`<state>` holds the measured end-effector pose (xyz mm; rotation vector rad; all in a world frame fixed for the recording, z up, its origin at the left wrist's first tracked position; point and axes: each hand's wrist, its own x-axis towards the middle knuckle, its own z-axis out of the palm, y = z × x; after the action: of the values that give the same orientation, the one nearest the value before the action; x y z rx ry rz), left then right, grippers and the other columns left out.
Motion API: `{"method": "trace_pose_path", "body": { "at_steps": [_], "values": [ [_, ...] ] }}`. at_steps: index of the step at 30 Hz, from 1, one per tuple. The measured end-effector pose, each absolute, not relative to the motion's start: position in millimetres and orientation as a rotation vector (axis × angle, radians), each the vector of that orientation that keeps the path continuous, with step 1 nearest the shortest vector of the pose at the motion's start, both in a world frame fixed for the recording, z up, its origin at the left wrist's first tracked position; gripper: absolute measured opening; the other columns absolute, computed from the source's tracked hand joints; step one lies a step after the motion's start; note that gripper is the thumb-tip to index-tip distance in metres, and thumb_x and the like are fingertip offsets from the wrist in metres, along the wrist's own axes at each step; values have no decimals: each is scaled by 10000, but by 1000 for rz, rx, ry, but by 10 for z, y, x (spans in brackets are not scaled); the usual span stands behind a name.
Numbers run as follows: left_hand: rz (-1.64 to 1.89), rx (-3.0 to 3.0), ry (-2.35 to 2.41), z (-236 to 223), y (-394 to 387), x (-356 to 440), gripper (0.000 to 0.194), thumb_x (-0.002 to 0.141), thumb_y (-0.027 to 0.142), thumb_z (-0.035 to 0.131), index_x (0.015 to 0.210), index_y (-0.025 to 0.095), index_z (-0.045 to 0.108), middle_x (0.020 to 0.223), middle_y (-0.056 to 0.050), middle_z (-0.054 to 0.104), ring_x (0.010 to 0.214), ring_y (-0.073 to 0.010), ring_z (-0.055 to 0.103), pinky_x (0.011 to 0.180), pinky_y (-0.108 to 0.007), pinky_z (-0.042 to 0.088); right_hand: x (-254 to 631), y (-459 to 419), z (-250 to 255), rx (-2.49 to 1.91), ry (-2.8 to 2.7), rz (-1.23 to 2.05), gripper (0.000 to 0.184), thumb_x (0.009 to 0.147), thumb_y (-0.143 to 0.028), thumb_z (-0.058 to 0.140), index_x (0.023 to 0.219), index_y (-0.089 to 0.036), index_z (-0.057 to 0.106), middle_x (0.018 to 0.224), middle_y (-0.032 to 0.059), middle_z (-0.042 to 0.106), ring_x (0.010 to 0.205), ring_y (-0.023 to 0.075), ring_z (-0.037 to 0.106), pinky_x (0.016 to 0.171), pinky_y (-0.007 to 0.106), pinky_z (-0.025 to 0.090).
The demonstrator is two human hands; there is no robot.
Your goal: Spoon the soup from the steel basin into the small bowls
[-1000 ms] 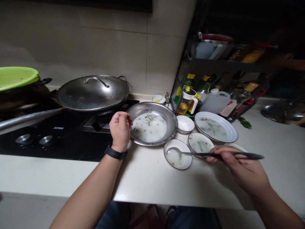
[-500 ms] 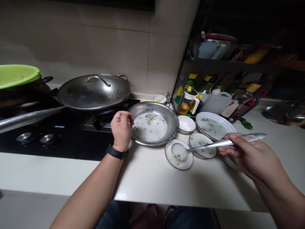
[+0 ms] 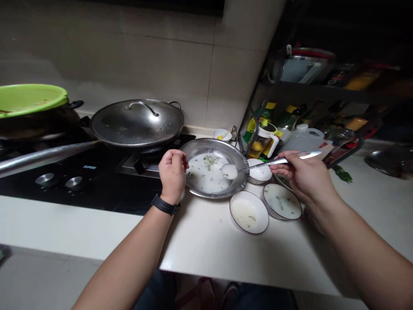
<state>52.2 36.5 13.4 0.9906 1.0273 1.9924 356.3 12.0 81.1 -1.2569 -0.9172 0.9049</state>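
Note:
My right hand (image 3: 297,170) is closed around the handle of a metal ladle (image 3: 267,164). The ladle's bowl, with whitish liquid in it, is over the right part of a wide steel basin (image 3: 240,185) of milky soup with green bits. Whether it touches the soup I cannot tell. At the basin's left rim, my left hand (image 3: 172,174) is curled into a fist, with nothing visible in it. Nearest me stands a bowl (image 3: 248,212) with a shallow amount of soup. A fuller bowl (image 3: 282,201) is beside it, and a white bowl (image 3: 260,172) sits behind, under the ladle handle.
To the left, a lidded wok (image 3: 138,122) and a pot under a green basin (image 3: 35,99) stand on the black stove (image 3: 97,185). Behind the bowls are a small dish (image 3: 222,134), an oil jug (image 3: 263,142) and a rack of bottles. A patterned plate is mostly hidden by my right hand.
My right hand has carried the ladle from above the front bowl back and left to the steel basin. The front bowl's soup is now uncovered. My left hand keeps its fist by the rim.

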Motion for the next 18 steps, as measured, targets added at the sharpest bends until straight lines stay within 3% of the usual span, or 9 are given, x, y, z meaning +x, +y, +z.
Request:
{"method": "trace_pose_path", "body": {
  "at_steps": [5,9,12,18],
  "values": [
    [1988,989,1032,151,351,529,146,838,278,616,728,185,593,609,30,577,486,-76,520,434,-170,364,3365,99,532,-1246,-1302,757,291,904,-483,715,885,-193,694,691,43,747,596,185,750,640,310,667],
    [1984,993,1039,148,352,530,155,840,293,622,730,188,591,611,28,577,494,-77,522,436,-169,362,3321,-110,455,-983,-1892,248,153,984,-295,611,953,-217,740,941,81,781,875,209,772,829,352,646],
    [1986,1001,1046,137,361,527,138,837,276,605,732,186,595,607,27,576,491,-78,522,431,-170,354,3314,-250,502,-744,-2284,-29,183,960,-162,603,1074,-213,736,1078,105,775,995,212,750,869,335,625],
    [1988,995,1043,126,371,523,127,832,263,586,733,184,593,604,28,577,484,-78,517,428,-173,347,3537,-568,702,-767,-2301,-112,267,950,-128,596,1163,-234,717,1146,105,764,1012,215,752,872,323,618]
  ]
}}
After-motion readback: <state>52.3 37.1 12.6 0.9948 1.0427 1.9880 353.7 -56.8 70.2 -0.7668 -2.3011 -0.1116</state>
